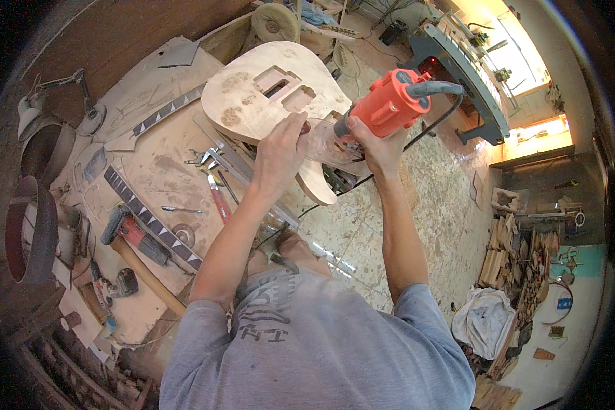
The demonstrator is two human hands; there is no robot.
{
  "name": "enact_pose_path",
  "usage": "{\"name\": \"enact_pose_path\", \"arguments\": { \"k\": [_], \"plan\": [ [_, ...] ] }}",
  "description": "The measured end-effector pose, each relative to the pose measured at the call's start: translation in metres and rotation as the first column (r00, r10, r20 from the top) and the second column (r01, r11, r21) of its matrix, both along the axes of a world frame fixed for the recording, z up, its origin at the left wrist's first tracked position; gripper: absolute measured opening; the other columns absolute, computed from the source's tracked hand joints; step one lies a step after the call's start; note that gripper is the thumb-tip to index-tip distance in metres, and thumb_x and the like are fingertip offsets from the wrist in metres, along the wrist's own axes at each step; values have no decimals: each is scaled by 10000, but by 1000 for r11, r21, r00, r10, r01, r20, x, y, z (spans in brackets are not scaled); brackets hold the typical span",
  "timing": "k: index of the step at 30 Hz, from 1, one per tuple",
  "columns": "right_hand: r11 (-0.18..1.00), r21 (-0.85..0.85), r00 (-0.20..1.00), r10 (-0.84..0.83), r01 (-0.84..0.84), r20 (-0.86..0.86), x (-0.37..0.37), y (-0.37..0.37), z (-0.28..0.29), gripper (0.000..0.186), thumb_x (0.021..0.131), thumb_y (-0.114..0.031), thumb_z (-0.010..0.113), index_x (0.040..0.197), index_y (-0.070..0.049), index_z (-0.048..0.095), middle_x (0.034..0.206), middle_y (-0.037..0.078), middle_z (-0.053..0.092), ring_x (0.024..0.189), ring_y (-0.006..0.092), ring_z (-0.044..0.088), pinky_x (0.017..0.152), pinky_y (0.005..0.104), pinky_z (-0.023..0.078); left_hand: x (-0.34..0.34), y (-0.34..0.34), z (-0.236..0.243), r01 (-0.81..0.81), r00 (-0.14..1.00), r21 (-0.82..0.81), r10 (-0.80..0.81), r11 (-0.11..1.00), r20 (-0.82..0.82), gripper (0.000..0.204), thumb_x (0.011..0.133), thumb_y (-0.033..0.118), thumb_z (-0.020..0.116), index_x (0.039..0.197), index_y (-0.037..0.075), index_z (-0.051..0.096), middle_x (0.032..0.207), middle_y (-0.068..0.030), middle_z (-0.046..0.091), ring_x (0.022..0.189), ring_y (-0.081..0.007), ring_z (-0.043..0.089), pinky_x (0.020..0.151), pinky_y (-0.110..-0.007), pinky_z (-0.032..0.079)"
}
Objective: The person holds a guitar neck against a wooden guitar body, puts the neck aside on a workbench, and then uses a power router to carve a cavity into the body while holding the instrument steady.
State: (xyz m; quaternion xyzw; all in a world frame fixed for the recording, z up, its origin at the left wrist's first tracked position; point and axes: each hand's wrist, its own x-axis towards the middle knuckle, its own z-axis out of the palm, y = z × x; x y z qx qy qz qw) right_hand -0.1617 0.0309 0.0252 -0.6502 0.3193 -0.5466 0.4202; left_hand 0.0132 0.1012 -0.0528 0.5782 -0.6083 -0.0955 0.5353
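Observation:
A pale wooden electric guitar body [242, 89] with routed pockets lies at the left-hand bench's edge, its curved horn pointing toward me. On it stands a red trim router [389, 102], tilted in view, with a clear base plate [319, 142] over the wood. My right hand [381, 150] is closed round the router's lower part, thumb on its dark collar. My left hand [282, 152] is closed at the plate's other side, by a small dark red knob; its fingertips are partly hidden. A black cord [439, 121] leaves the router's top.
The dusty bench [150, 164] holds inlaid fretboards [143, 208], an angle grinder [140, 236], a caliper [219, 160] and a lamp [89, 116]. Sanding belts [31, 229] stand at far left. Stacked wood [502, 249] and a white sack [484, 321] sit at right.

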Motion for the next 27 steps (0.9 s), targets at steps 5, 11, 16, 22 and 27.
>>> {"name": "enact_pose_path", "arguments": {
  "k": [5,11,16,22,27],
  "plan": [
    [1000,12,998,-21,22,-51,-7,2,0,742,758,-143,940,1399,-39,582,1241,48,677,1025,147,692,908,337,596,-2,0,0,8,1000,-13,-8,1000,17,315,899,-14,705,1205,13,630,1043,-135,722,964,-335,747,793,-442,621],
    [1000,8,999,-7,7,-40,-12,2,-2,753,753,-152,945,1403,-37,582,1242,47,678,1042,148,693,919,338,597,-5,3,2,29,1000,-16,-28,999,12,360,888,-21,719,1235,7,630,1037,-128,728,964,-324,751,790,-437,623],
    [1000,2,999,-2,2,-40,-14,4,1,747,752,-148,942,1399,-40,585,1243,48,680,1054,152,694,934,337,594,-6,3,0,41,999,-5,-41,999,14,394,885,-14,724,1266,18,633,1055,-126,732,966,-323,752,801,-434,623],
    [1000,16,998,-2,3,-62,-20,4,0,747,752,-152,930,1405,-40,585,1255,55,681,1066,164,695,952,357,592,-8,4,0,50,998,8,-50,999,24,393,891,-11,716,1273,24,628,1063,-127,729,973,-327,750,808,-432,622],
    [1000,15,1000,-5,6,-29,-21,5,-3,777,738,-169,936,1419,-42,584,1267,60,679,1066,170,699,961,366,591,-9,4,0,61,998,21,-62,998,27,377,902,-10,702,1269,28,624,1063,-124,724,978,-331,747,806,-432,622]
  ]
}}
